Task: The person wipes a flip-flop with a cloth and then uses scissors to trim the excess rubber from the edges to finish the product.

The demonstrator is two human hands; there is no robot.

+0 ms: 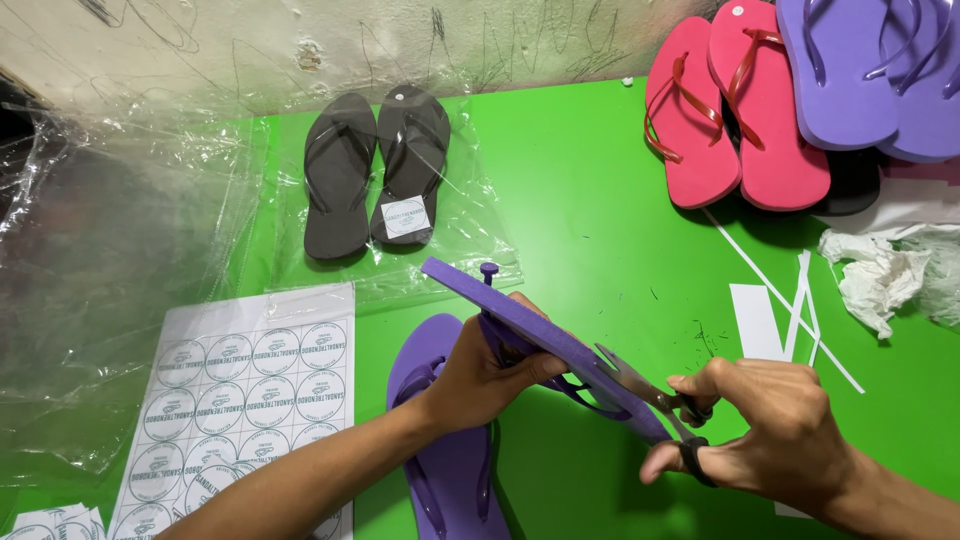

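Purple flip-flop [545, 335] – gripped by L hand [480, 375], R hand [765, 435] closed on scissors [650, 395] at its edge, 2nd purple flip-flop [445, 470] beneath, sticker sheet [240, 400] left of it.

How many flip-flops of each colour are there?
Purple: 4, one in the left hand being cut at by scissors in the right hand, one on the table, two at top right
Pink: 2
Dark grey: 2
Total: 8
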